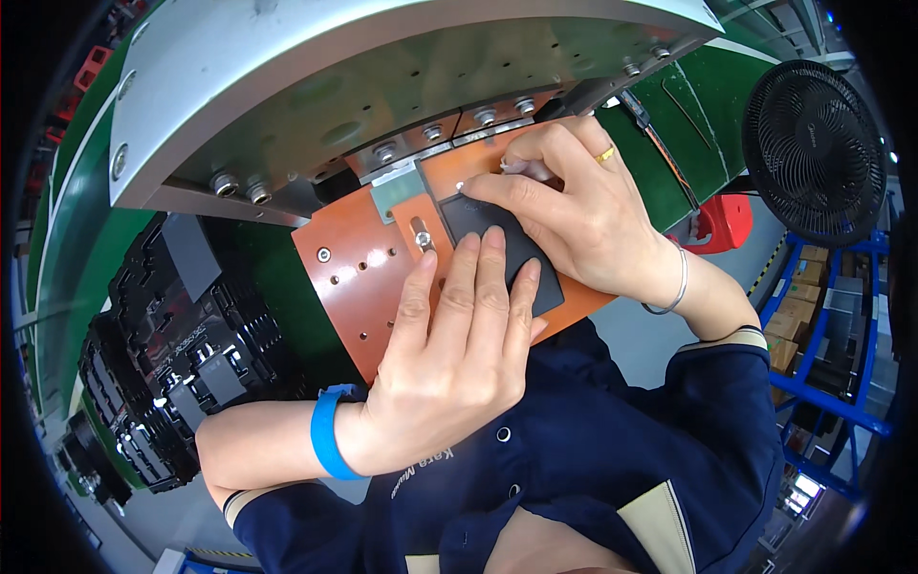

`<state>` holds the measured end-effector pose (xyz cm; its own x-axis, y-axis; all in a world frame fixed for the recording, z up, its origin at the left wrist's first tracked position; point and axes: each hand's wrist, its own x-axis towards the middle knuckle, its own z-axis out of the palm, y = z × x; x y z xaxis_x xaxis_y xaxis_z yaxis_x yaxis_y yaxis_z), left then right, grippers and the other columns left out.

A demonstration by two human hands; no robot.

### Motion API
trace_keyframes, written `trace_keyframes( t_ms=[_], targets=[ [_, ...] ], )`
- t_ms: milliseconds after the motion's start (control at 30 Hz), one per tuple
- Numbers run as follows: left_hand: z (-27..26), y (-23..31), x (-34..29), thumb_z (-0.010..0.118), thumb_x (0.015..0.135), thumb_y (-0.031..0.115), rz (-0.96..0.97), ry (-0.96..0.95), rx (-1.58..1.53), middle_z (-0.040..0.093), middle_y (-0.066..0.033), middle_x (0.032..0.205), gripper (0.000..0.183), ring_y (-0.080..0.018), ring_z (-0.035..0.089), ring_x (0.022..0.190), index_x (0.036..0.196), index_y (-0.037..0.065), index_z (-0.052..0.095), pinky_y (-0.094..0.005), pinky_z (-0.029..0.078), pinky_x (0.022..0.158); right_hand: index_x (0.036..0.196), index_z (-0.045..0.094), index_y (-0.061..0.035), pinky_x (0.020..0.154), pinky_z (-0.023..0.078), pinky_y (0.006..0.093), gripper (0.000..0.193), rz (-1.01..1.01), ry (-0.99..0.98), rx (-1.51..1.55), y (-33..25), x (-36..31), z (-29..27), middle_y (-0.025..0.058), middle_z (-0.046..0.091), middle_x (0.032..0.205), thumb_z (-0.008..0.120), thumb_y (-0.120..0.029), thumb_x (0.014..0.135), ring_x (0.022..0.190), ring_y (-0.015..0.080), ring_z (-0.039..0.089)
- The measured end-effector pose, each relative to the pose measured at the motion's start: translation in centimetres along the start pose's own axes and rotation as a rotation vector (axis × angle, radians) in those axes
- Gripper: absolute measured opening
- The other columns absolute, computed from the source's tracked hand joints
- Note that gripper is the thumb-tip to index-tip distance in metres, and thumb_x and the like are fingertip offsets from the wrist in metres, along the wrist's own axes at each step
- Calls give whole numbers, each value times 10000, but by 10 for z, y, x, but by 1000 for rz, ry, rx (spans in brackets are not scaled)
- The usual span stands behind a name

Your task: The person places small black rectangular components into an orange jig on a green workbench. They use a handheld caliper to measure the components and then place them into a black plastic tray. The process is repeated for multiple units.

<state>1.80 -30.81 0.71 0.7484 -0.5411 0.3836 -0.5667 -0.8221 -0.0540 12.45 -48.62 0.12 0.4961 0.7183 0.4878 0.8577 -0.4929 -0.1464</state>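
A flat dark rectangular plate (531,273) lies on an orange fixture board (335,253) with drilled holes. My left hand (454,344), a blue band at its wrist, rests with its fingers stretched out, their tips on the plate and beside its left edge. At the plate's far end is my right hand (598,215). Its thumb and index finger are bent close together by a small whitish bit, too small to name. A raised orange strip with a bolt (424,240) runs left of the plate, and a pale green block (394,191) sits at the strip's far end.
A metal machine frame (316,86) with bolts arches over the board's far side. Stacked black trays (206,368) stand at left. On the green table (703,72) lie a long slim tool (660,148) and a hex key (687,113). A black fan (813,153) stands far right.
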Motion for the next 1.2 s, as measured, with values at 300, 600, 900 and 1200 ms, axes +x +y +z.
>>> trace_keyframes(
  t_ms=[300, 600, 900, 1200],
  targets=[
    [-2, -2, 1, 673, 855, 374, 36, -16, 14, 671, -143, 1159, 376, -248, 647, 1091, 1140, 133, 715, -435, 487, 942, 1047, 712, -130, 786, 445, 336, 350, 6, -23, 46, 0, 1, -6, 84, 570, 1077, 733, -40, 710, 914, 242, 538],
    [-3, -2, 2, 674, 854, 369, 39, -5, 19, 672, -152, 1148, 380, -260, 651, 1070, 1135, 118, 715, -432, 482, 950, 954, 638, -100, 751, 462, 346, 275, 4, 145, 121, 4, 3, 0, 28, 629, 973, 703, -22, 699, 913, 228, 570],
    [-3, 0, 1, 664, 865, 365, 32, -14, 13, 672, -150, 1152, 375, -258, 650, 1074, 1139, 114, 711, -430, 473, 964, 900, 601, -62, 821, 478, 386, 227, -77, 37, -1, -3, 2, -6, 46, 681, 1013, 676, 28, 705, 966, 247, 589],
    [-4, 0, 4, 655, 869, 367, 24, -7, 29, 682, -143, 1130, 358, -248, 659, 1060, 1119, 119, 716, -419, 463, 982, 911, 637, -124, 794, 453, 337, 185, -59, 166, -151, 0, 0, -3, -9, 623, 1045, 657, -148, 729, 1001, 187, 551]
  ],
)
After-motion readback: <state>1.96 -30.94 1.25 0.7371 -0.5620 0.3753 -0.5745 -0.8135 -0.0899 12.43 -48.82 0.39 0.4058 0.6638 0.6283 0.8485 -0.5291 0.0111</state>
